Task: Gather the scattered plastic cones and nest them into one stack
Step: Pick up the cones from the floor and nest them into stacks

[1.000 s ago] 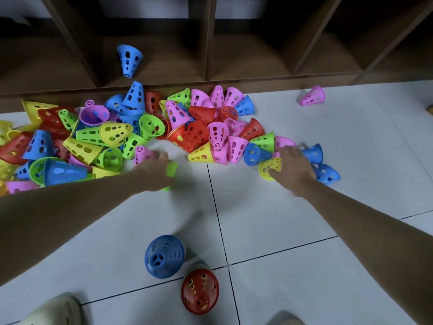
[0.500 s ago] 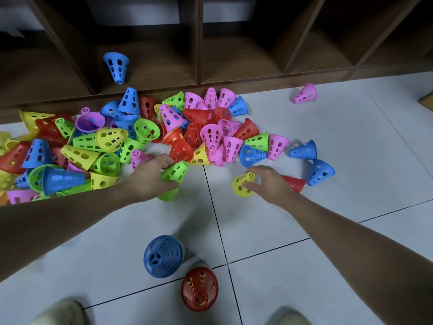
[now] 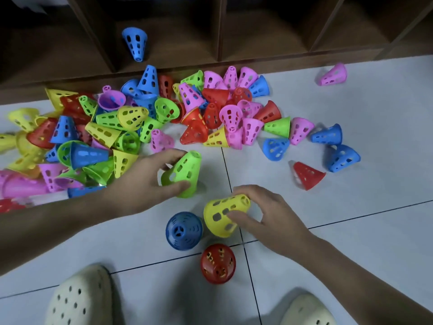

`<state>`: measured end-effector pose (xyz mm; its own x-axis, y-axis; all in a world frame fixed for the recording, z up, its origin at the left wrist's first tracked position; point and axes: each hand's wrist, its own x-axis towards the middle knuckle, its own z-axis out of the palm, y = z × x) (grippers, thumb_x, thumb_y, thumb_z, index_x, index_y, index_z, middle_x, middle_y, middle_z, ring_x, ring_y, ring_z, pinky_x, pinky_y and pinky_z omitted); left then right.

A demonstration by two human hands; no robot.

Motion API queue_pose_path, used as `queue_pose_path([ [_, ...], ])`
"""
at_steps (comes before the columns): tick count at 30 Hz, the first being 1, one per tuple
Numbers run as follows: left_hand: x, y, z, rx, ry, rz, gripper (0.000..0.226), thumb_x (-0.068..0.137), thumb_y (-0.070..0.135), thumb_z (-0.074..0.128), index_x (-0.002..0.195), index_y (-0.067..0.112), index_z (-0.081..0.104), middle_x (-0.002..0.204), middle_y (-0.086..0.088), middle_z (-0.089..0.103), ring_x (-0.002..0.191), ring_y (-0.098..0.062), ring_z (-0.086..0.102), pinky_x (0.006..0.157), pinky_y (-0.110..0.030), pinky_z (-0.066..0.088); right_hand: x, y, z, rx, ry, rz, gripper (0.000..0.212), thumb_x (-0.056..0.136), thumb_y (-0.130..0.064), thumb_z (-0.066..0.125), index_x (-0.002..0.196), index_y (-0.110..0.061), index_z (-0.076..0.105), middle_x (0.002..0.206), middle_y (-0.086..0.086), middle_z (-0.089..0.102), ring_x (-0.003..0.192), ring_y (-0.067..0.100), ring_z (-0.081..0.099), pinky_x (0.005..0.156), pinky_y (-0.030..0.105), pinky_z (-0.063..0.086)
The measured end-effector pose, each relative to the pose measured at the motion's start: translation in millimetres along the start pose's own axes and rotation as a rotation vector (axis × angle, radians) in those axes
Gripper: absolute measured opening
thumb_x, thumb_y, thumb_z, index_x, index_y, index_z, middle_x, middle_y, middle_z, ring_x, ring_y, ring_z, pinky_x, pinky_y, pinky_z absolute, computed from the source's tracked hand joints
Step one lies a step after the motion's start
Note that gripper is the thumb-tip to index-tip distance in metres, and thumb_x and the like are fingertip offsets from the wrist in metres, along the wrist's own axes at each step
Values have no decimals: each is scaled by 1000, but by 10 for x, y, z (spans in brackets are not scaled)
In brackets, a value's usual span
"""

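My left grip [image 3: 143, 181] is curled around a green cone [image 3: 184, 173], thumb along the near rim and fingers over the far side, holding it tilted with its narrow tip pointing up and away, just above the tiled floor [image 3: 351, 242]. My right grip [image 3: 264, 219] pinches a yellow cone [image 3: 223, 213] lying on its side, thumb on the near wall and fingers wrapped over the narrow end, the wide mouth facing down and toward my left. Just to the left of the right grip, and below the left one, a blue cone [image 3: 184, 231] stands upright on the floor; nearer to me than the right grip, a red cone [image 3: 218, 263] also stands upright, close beside the blue one. Beyond both grips lies the scattered pile of cones [image 3: 145, 118], pink, red, blue, green and yellow, most tipped on their sides and jumbled against the base of a wooden shelf unit [image 3: 220, 31]. To the right of the right grip and further out, a loose red cone [image 3: 307, 175] lies on its side, with two blue cones [image 3: 343, 158] just beyond it. A lone pink cone [image 3: 334, 75] lies well apart, far right. One more blue cone [image 3: 136, 43] rests inside a shelf compartment, tip toward me. Two cream perforated clogs [image 3: 79, 299] show at the near edge, below both grips.
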<state>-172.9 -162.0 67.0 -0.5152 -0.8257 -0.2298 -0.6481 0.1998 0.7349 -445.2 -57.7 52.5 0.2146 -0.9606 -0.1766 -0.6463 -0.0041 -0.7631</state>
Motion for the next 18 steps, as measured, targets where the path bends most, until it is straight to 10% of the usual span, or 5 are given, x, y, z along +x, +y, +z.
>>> queue_pose_path([
  [18,-582,34,36,-36,-167,226,50,80,41,78,124,28,58,115,15,64,107,-10,61,90,-17,46,-386,-227,113,-77,-75,-244,42,83,-56,71,96,-18,62,101,-5,61,104,16,58,83,31,47],
])
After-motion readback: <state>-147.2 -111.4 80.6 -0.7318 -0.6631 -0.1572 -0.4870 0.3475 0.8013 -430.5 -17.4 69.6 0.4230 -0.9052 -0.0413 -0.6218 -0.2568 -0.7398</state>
